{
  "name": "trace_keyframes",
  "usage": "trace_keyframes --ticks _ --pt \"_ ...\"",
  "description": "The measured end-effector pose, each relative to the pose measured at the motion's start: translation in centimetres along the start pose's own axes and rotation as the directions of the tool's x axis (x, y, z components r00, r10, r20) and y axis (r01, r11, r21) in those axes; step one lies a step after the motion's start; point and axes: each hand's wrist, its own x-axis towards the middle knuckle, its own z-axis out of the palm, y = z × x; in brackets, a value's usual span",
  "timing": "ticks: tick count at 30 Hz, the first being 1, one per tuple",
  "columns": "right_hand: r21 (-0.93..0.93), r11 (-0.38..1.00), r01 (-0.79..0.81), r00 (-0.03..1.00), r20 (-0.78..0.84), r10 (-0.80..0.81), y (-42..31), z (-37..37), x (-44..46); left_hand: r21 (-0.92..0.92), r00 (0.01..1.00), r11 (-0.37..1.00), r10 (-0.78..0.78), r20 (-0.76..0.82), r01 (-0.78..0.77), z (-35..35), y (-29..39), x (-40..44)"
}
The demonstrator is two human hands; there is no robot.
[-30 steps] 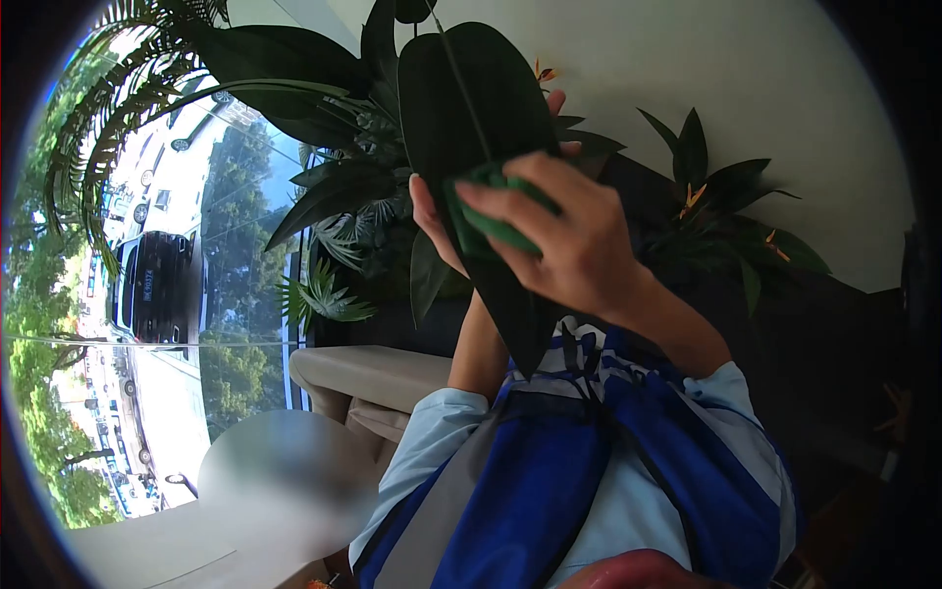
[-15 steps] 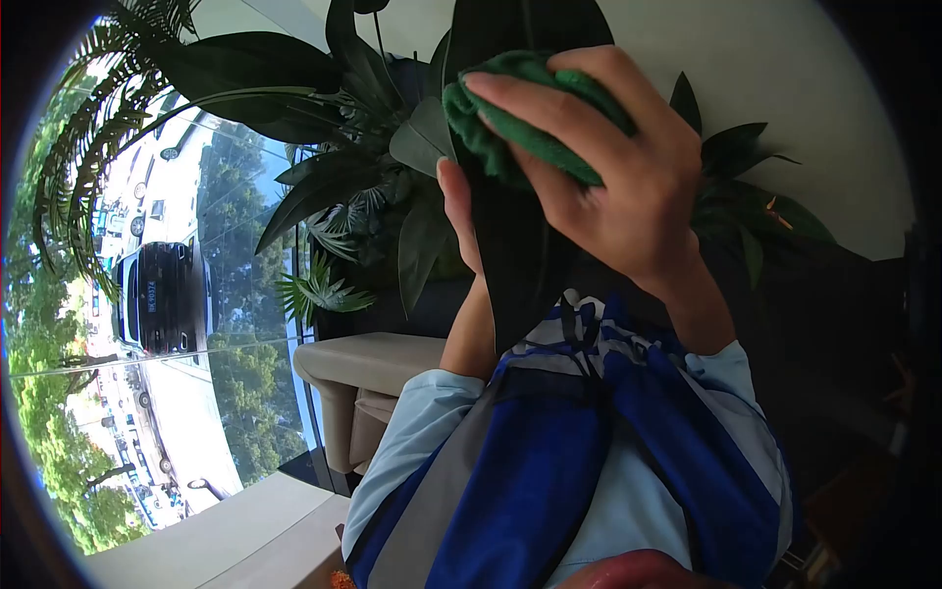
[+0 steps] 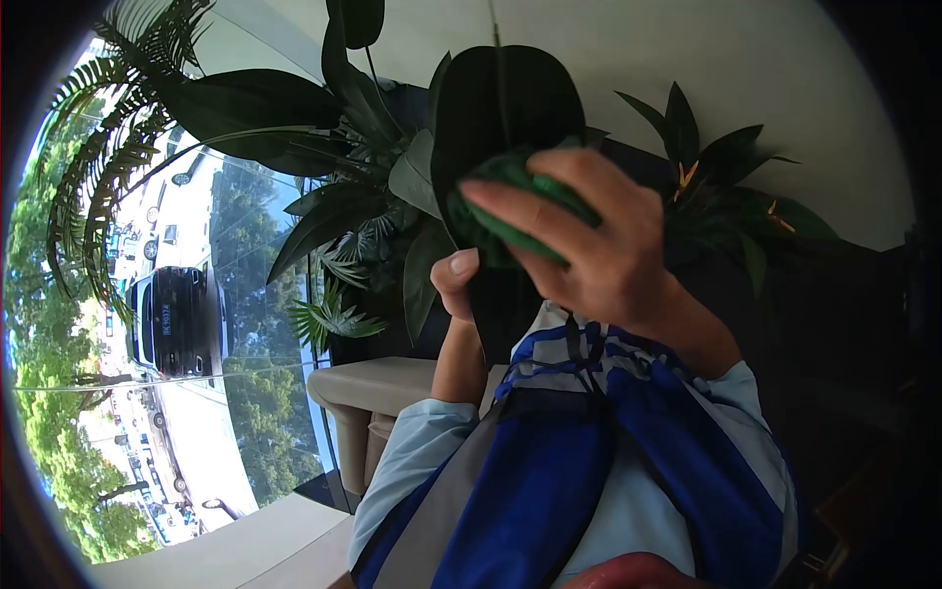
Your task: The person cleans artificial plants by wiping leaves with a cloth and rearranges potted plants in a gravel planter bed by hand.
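A large dark green leaf hangs lengthwise in front of me, its rounded end up and its midrib showing. My right hand is closed around a bunched green cloth and presses it against the leaf's face, about midway down. My left hand grips the leaf's left edge lower down. Its thumb lies at the edge, and its other fingers are hidden behind the leaf. The leaf's lower part is dark and partly covered by my right hand and the cloth.
More broad-leaved plants stand behind on the left, with a smaller flowering plant at right against a pale wall. A beige armchair sits below left. Through the window at left, a black car is visible.
My right hand has slid the cloth down along the leaf, uncovering its upper end. My left hand has shifted slightly lower, and its thumb is now bent at the leaf's edge.
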Motion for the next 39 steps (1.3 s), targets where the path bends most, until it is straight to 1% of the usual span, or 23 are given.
trace_keyframes --ticks 1,4,6,8,13,14,16,21,22,23,24,26,27,29,30,31,32,33,34,36,37,38,39 --pt "0.000 0.999 -0.034 0.996 -0.079 0.034 0.8 -0.1 0.6 -0.001 1.000 1.000 -0.006 -0.008 0.006 -0.1 0.1 -0.1" --pt "-0.026 0.999 -0.027 0.990 -0.136 0.023 1.5 -0.7 1.8 0.064 0.997 0.997 -0.038 -0.061 0.042 -0.2 0.3 -0.5" --pt "-0.013 0.999 -0.030 0.993 -0.114 0.029 0.0 -0.7 1.0 0.113 0.995 0.991 -0.058 -0.084 0.068 -0.2 0.5 -0.7" --pt "0.056 0.997 -0.051 0.998 0.025 0.050 -0.6 -1.3 0.5 0.155 0.991 0.983 -0.078 -0.111 0.095 -0.2 0.6 -1.0" --pt "0.000 0.992 -0.127 0.984 -0.126 0.126 1.3 -1.7 2.2 0.240 0.970 0.954 -0.136 -0.200 0.183 -0.2 1.0 -1.5" --pt "-0.002 0.992 -0.128 0.983 -0.131 0.127 1.1 -1.6 1.9 0.258 0.966 0.945 -0.145 -0.215 0.199 -0.2 1.1 -1.6" --pt "0.066 0.990 -0.123 0.992 -0.018 0.125 0.9 -1.2 1.1 0.292 0.958 0.929 -0.164 -0.234 0.230 -0.2 1.2 -1.7" --pt "0.067 0.979 -0.192 0.971 -0.133 0.199 3.2 -1.7 2.8 0.338 0.933 0.892 -0.199 -0.299 0.299 0.0 0.8 -1.1" --pt "0.060 0.982 -0.178 0.978 -0.101 0.183 2.7 -1.0 2.0 0.076 0.963 0.988 -0.114 -0.244 0.136 0.1 -0.2 -0.3" --pt "0.054 0.985 -0.166 0.983 -0.067 0.169 2.0 -0.2 0.9 -0.201 0.976 0.979 -0.015 -0.217 -0.030 0.4 -0.7 0.8" --pt "0.050 0.987 -0.155 0.987 -0.029 0.156 1.2 0.5 -0.2 -0.202 0.976 0.979 -0.013 -0.219 -0.033 0.7 -0.5 2.4" --pt "0.082 0.983 -0.164 0.986 0.032 0.162 0.4 0.9 -1.4 0.176 0.990 0.983 -0.022 -0.137 0.046 1.2 0.2 5.5" --pt "0.084 0.983 -0.163 0.986 0.035 0.160 0.6 1.0 -1.4 0.179 0.990 0.983 -0.013 -0.138 0.038 1.0 0.2 6.1" --pt "0.054 0.983 -0.177 0.984 -0.020 0.178 1.6 1.2 -0.4 0.041 0.994 0.998 0.049 -0.099 -0.046 1.0 0.1 6.7" --pt "0.054 0.982 -0.179 0.983 -0.020 0.181 1.9 1.2 0.4 0.041 0.994 0.998 0.048 -0.101 -0.044 1.6 -0.4 7.0" --pt "0.037 0.981 -0.191 0.979 -0.067 0.193 2.2 1.2 1.1 0.215 0.935 0.974 0.144 -0.325 -0.075 2.4 -1.1 7.7" --pt "0.024 0.979 -0.201 0.973 -0.115 0.202 2.3 1.3 1.6 0.386 0.817 0.920 0.270 -0.509 -0.064 2.8 -1.4 8.1" --pt "0.027 0.980 -0.195 0.973 -0.116 0.197 1.9 1.3 1.3 0.012 0.990 0.995 0.098 -0.099 -0.097 1.2 -0.7 8.4" --pt "0.046 0.988 -0.149 0.985 -0.081 0.152 1.1 1.3 0.5 0.016 0.990 0.995 0.104 -0.096 -0.103 0.5 0.1 9.1" --pt "0.078 0.992 -0.098 0.994 -0.040 0.101 0.3 1.0 -0.2 0.112 0.998 0.993 0.024 0.056 -0.031 1.3 1.5 10.6" --pt "0.085 0.993 -0.078 0.997 -0.014 0.079 0.3 0.6 -0.3 0.102 0.996 0.992 0.083 -0.045 -0.078 2.4 1.2 11.0" --pt "0.091 0.994 -0.059 0.998 0.011 0.058 0.3 0.4 -0.2 0.106 0.995 0.991 0.088 -0.047 -0.082 2.5 0.8 11.2" --pt "0.062 0.997 -0.041 0.999 -0.033 0.043 1.2 0.5 0.7 0.205 0.993 0.977 0.081 -0.080 -0.064 2.3 0.4 11.2"
